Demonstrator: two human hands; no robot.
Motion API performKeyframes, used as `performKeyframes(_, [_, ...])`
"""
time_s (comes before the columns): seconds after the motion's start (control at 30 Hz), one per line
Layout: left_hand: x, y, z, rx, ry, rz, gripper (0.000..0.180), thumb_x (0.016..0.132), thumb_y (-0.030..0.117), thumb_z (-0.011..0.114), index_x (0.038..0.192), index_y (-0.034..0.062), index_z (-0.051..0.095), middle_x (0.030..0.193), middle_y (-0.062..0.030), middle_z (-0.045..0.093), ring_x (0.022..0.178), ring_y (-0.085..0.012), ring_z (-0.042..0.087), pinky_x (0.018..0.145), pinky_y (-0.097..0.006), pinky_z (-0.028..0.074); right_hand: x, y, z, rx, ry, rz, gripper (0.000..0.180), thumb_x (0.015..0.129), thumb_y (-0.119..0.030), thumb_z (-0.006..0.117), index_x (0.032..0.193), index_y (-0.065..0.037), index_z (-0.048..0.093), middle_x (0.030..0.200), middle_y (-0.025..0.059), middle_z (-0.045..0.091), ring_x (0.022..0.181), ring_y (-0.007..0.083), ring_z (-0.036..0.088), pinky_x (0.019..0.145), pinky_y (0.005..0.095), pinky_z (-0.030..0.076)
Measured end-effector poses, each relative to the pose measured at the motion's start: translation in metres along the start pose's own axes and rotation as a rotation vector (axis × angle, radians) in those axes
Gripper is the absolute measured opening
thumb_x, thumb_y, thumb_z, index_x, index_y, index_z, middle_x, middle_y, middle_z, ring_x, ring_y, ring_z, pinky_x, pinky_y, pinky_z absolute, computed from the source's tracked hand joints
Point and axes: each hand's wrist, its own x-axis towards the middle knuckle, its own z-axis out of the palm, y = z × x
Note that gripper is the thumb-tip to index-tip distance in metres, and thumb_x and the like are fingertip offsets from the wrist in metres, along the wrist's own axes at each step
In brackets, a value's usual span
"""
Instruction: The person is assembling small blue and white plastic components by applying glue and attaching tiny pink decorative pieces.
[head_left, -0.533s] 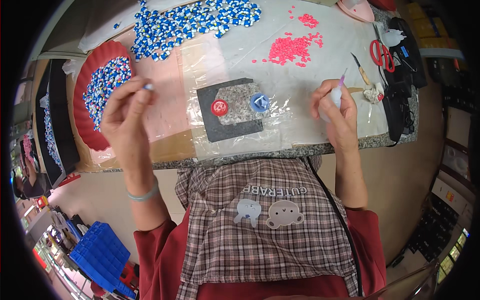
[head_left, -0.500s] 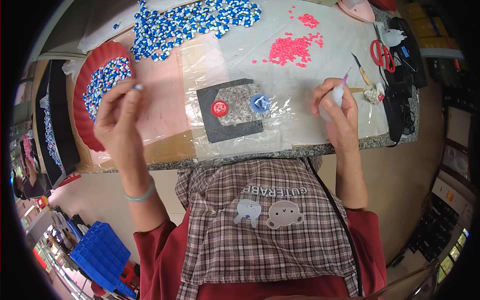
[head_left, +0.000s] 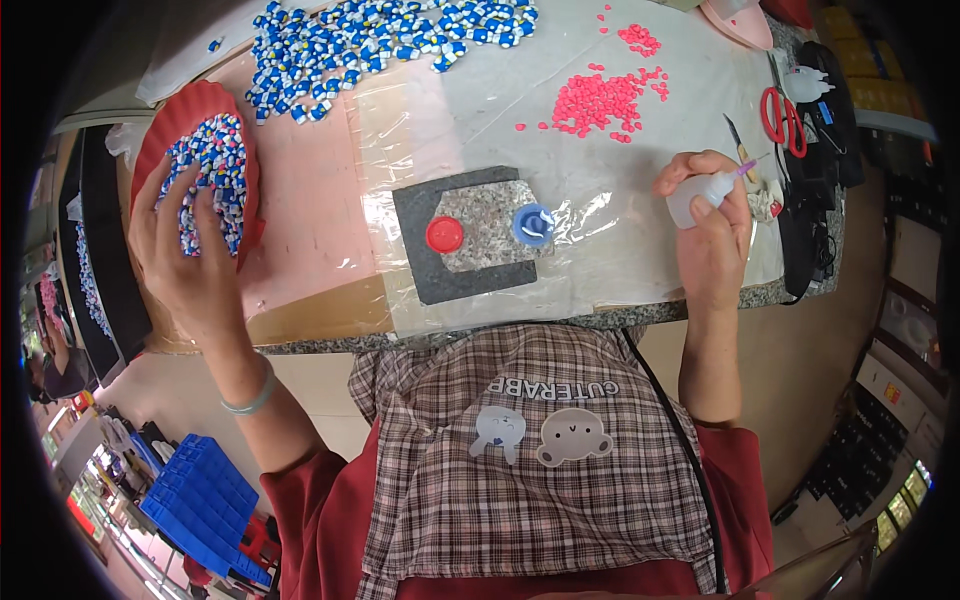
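My left hand (head_left: 190,255) is over the near part of a red scalloped tray (head_left: 252,200), its fingers spread and nothing seen in them. Many small blue, white and pink pieces (head_left: 225,150) fill the tray. My right hand (head_left: 718,235) grips a translucent squeeze bottle (head_left: 693,200) with a purple needle tip, which points to the far right. Between the hands lies a speckled stone slab (head_left: 485,215) on a dark grey plate (head_left: 420,270). On the slab are a red round cap (head_left: 444,235) and a blue cap (head_left: 533,226) with something white in it.
Loose blue-and-white pieces (head_left: 350,45) spread across the far left. Small pink pieces (head_left: 600,105) lie in a pile at the far middle. Red-handled scissors (head_left: 783,120), a pointed tool (head_left: 738,138) and a crumpled tissue (head_left: 762,200) are on the right. A blue crate (head_left: 200,500) stands below left.
My left hand has moved left and opened over the tray; the small piece at its fingertips is no longer seen there. My right hand has tipped the squeeze bottle toward the right.
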Motion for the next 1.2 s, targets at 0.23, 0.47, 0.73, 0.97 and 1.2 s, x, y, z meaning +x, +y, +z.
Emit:
performKeyframes(0.23, [-0.010, 0.060, 0.031, -0.416, -0.112, 0.120, 0.021, 0.077, -0.005, 0.067, 0.097, 0.0025, 0.068, 0.116, -0.0128, 0.061, 0.109, -0.0297, 0.058, 0.092, -0.038, 0.047, 0.009, -0.001, 0.002, -0.004, 0.074, -0.012, 0.037, 0.084, -0.013, 0.056, 0.118, 0.002, 0.051, 0.100, 0.0123, 0.056, 0.089, 0.0200, 0.054, 0.082, 0.0352, 0.043])
performKeyframes(0.47, [-0.010, 0.072, 0.050, -0.497, -0.159, 0.142, 0.022, 0.076, -0.005, 0.066, 0.096, 0.0037, 0.068, 0.113, -0.0129, 0.061, 0.104, -0.0307, 0.058, 0.087, -0.039, 0.047, 0.013, 0.003, -0.002, 0.017, 0.047, 0.060, 0.039, 0.083, -0.013, 0.060, 0.120, -0.003, 0.051, 0.105, 0.0115, 0.050, 0.090, 0.0183, 0.049, 0.078, 0.0355, 0.041])
performKeyframes(0.73, [0.003, 0.065, 0.059, -0.422, -0.222, 0.148, 0.026, 0.076, -0.002, 0.067, 0.101, 0.0056, 0.067, 0.118, -0.0115, 0.058, 0.109, -0.0316, 0.054, 0.091, -0.040, 0.044, 0.019, 0.006, 0.004, 0.023, 0.091, 0.070, 0.035, 0.087, -0.013, 0.059, 0.118, 0.001, 0.052, 0.105, 0.0135, 0.056, 0.099, 0.0237, 0.056, 0.090, 0.0425, 0.046])
performKeyframes(0.97, [0.008, 0.059, 0.065, -0.317, -0.245, 0.210, 0.025, 0.080, 0.001, 0.067, 0.105, 0.0050, 0.068, 0.124, -0.0122, 0.058, 0.116, -0.0296, 0.053, 0.094, -0.040, 0.043, 0.023, 0.007, 0.013, -0.056, 0.106, 0.027, 0.039, 0.088, -0.015, 0.057, 0.124, -0.001, 0.049, 0.108, 0.0145, 0.055, 0.103, 0.0252, 0.053, 0.092, 0.0440, 0.043])
performKeyframes(1.2, [0.002, 0.076, 0.045, -0.668, -0.340, 0.286, 0.036, 0.073, 0.015, 0.076, 0.107, 0.0035, 0.067, 0.124, -0.0134, 0.058, 0.118, -0.0327, 0.051, 0.095, -0.042, 0.043, 0.022, 0.005, 0.015, -0.085, 0.138, 0.062, 0.038, 0.089, -0.016, 0.056, 0.124, -0.003, 0.049, 0.108, 0.0142, 0.054, 0.096, 0.0238, 0.053, 0.084, 0.0414, 0.043])
